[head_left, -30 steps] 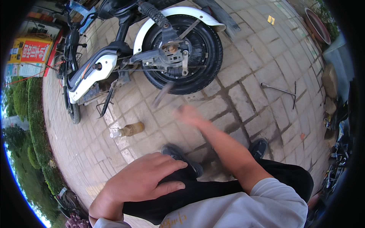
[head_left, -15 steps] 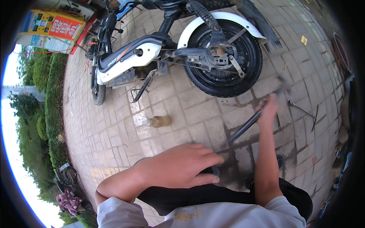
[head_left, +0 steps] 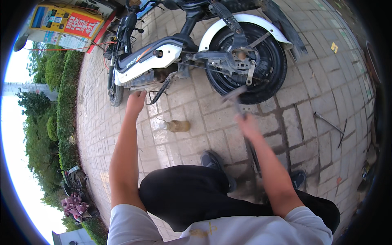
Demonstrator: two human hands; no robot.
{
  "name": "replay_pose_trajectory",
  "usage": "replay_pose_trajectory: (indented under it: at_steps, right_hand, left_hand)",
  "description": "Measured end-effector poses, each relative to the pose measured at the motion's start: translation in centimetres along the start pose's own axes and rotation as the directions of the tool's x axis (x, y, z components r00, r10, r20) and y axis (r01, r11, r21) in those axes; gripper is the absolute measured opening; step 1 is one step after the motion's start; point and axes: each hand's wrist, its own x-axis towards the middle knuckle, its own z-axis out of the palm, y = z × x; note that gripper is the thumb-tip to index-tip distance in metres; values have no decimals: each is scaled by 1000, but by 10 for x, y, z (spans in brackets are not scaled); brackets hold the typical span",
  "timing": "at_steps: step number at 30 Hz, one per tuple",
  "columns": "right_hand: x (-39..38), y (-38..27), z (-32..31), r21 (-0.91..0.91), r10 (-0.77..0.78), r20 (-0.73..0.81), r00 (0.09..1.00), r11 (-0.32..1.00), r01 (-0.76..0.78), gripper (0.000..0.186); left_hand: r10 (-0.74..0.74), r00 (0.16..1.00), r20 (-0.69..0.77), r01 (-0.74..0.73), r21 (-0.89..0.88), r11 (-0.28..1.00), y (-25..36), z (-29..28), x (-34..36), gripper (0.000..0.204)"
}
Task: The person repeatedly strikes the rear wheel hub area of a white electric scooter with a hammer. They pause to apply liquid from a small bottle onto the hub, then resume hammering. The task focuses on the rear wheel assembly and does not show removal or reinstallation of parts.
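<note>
A black-and-white electric bike (head_left: 163,57) stands across the far side, its rear wheel (head_left: 245,61) towards the right. My left hand (head_left: 137,99) is closed at the bike's lower edge, left of the kickstand (head_left: 160,90); what its fingers grip is hidden. In my right hand (head_left: 247,125) is a long-handled hammer (head_left: 233,94), blurred by motion. The hammer's head is raised in front of the rear wheel's lower part, and its dark handle runs down towards my legs. Whether the head touches the tyre I cannot tell.
A clear bottle of yellowish liquid (head_left: 177,125) lies on the paving between my hands. To the right lies a T-shaped wrench (head_left: 330,123). A yellow box (head_left: 53,19) stands far left, and a hedge (head_left: 67,110) borders the paving. My shoes (head_left: 212,161) are nearby.
My left hand has reached forward from in front of my body to the bike's lower edge and closed. My right hand has swung the hammer leftward, towards the rear wheel.
</note>
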Motion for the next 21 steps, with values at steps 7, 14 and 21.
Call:
replay_pose_trajectory:
  at_steps: [7,14,21]
  right_hand:
    - [2,31,-126,918,410,-379,829,282,280,38]
    - [-12,49,-162,918,508,-313,803,380,118,38]
    - [-10,54,-116,817,360,-262,895,577,7,41]
  left_hand:
    - [156,950,272,-283,526,802,27,25,49,47]
    - [4,941,338,-295,814,501,76,26,24,38]
    - [-113,933,341,-234,815,530,102,44,32,36]
